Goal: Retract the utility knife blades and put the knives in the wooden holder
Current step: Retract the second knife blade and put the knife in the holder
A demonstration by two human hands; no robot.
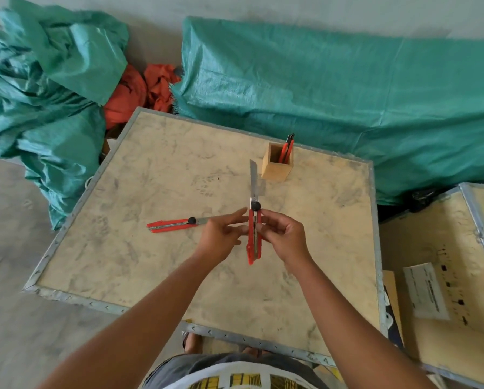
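I hold a red utility knife [254, 248] upright over the middle of the crate top, its long steel blade [253, 179] extended away from me. My right hand [284, 237] grips the red handle. My left hand [224, 235] touches the handle's left side with fingers spread. A second red knife [172, 224] lies flat to the left, its blade out and partly hidden behind my left hand. The wooden holder [277, 171] stands at the far side with a red knife [287, 148] inside it.
The work surface is a plywood crate top with a metal rim [75, 203]. A second crate [445, 276] with a paper label sits close on the right. Green tarpaulin bundles [333, 88] and orange cloth [139, 91] lie behind on the floor.
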